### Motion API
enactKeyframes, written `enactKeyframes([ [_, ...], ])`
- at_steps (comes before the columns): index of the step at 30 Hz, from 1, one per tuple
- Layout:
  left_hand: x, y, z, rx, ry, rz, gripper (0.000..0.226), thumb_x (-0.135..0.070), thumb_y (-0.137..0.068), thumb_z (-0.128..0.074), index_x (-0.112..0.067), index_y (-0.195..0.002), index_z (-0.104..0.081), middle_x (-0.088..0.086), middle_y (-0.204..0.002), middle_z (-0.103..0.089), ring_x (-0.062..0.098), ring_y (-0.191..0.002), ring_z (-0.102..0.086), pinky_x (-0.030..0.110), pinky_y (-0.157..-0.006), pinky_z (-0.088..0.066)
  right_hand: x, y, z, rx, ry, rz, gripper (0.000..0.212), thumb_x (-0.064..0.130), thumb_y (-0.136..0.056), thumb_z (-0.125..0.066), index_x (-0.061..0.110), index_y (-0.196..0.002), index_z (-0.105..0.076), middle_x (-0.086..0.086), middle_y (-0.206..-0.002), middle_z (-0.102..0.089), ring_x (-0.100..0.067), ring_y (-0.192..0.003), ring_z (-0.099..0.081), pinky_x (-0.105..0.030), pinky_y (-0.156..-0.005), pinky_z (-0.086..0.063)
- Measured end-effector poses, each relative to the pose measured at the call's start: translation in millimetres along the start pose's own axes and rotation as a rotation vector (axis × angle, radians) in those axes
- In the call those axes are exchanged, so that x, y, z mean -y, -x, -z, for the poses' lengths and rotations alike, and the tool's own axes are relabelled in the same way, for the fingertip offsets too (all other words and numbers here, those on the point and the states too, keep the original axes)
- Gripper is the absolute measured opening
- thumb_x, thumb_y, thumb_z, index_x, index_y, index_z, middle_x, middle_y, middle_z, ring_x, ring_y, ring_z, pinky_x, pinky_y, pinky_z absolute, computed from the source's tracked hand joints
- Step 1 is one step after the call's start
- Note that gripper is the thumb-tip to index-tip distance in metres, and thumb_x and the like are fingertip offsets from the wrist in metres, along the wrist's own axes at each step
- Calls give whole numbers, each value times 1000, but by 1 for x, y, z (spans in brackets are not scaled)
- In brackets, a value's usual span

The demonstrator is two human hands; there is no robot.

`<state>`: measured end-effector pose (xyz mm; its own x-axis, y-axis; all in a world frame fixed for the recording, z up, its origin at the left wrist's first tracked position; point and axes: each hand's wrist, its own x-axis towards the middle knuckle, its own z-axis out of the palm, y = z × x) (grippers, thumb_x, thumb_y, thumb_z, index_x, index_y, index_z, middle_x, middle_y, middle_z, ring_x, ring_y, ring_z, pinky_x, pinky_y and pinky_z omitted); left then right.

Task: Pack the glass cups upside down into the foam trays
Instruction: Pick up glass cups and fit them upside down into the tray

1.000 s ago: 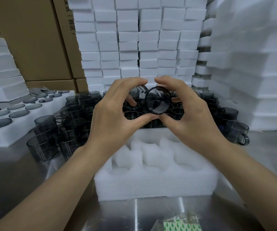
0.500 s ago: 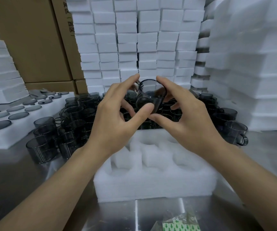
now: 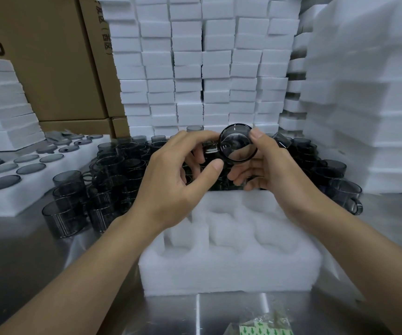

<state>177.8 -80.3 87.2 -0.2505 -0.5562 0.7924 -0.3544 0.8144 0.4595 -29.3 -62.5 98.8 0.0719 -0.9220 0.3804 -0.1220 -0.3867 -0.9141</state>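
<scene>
Holding one smoky grey glass cup (image 3: pixel 237 146) in both hands' fingertips (image 3: pixel 215 164), I'm checking it; should flip it mouth-down over the empty white foam tray (image 3: pixel 229 267), gently.

Smoky glass cup (image 3: pixel 237 147) held sideways above the empty white foam tray (image 3: pixel 229 269).

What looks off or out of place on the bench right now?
Nothing looks broken or spilled. Two small oddities: one smoked cup at the right end of the loose pile lies tipped on its side, and a clear bag of green-arrow stickers sits loose at the near edge. The foam tray in front has empty pockets.
</scene>
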Motion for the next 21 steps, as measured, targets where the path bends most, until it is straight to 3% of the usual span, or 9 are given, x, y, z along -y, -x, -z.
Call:
enactKeyframes([
  [5, 6, -1, -2, 15, 3, 75, 54, -59, -92, -70, -41, -143, -61, -10, -82, -54, 10, -66, -57, 15, -62, -40, -3, 2, 2, 0, 16, 42, 53, 73, -84, -53, 29, -92, -82, 0, -86, -78, -17, -82, -73, -34, -71, -55],
  [8, 8, -1, -3, 44, -36, 88, 66, -67, -87, -72, -50, -149, -54, -10, -83, -54, 12, -66, -60, 20, -64, -42, -4, 6, 2, 3, 53, 85, 48, 62, -90, -56, 26, -110, -78, 5, -94, -75, -19, -95, -72, -38, -76, -56],
  [13, 10, -2, -3, 40, -56, 89, 56, -64, -86, -75, -59, -138, -56, -11, -89, -60, 19, -72, -68, 29, -65, -47, 1, 10, 1, 53, 67, 159, 37, 43, -95, -62, 36, -131, -69, 9, -116, -76, -11, -106, -72, -39, -79, -58],
  [17, 11, -2, -4, 24, -37, 107, 50, -64, -83, -76, -56, -128, -56, -14, -94, -62, 18, -70, -70, 30, -62, -46, -1, 10, -1, 28, 80, 176, 47, 40, -92, -70, 33, -138, -64, 5, -123, -75, -19, -110, -72, -27, -74, -57],
  [21, 13, -3, -4, 27, 13, 128, 50, -62, -85, -79, -52, -127, -55, -13, -101, -69, 18, -71, -72, 28, -64, -48, -3, 9, 2, 5, 138, 218, 54, 27, -92, -82, 30, -142, -60, 6, -127, -73, -16, -108, -72, -29, -83, -57],
])
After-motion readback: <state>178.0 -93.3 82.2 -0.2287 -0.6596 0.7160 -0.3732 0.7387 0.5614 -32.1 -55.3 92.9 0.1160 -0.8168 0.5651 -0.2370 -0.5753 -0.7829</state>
